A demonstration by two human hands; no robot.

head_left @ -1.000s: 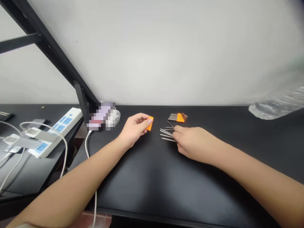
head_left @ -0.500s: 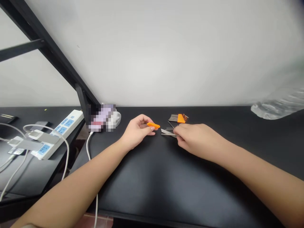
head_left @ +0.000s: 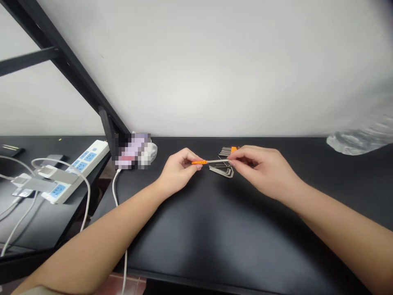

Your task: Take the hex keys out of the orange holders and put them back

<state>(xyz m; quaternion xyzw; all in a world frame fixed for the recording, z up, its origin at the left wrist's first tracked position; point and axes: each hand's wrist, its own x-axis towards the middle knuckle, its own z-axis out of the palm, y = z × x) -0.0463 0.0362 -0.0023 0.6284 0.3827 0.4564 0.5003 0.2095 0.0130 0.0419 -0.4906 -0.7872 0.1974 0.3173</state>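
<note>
My left hand (head_left: 181,169) pinches a small orange hex key holder (head_left: 199,162) just above the black table. A silver hex key (head_left: 216,161) runs level between the hands, its left end at the holder; I cannot tell whether it sits in a hole. My right hand (head_left: 267,168) grips its other end between thumb and fingertips. Below it, several loose L-shaped hex keys (head_left: 223,172) lie in a small pile on the table. Behind the right fingers lies a second orange holder (head_left: 234,149) filled with keys (head_left: 226,150), partly covered by the hand.
A phone-like blurred item (head_left: 133,151) and a white plastic bag (head_left: 150,153) lie at the table's left back. A white cable (head_left: 114,188) hangs down the left side. Farther left is a power strip (head_left: 81,168) with plugs. Clear plastic wrap (head_left: 353,142) rests at the right back.
My right hand has lifted one hex key from the pile and brought its end to the orange holder. My left hand has barely moved; the holder is now turned more level.
</note>
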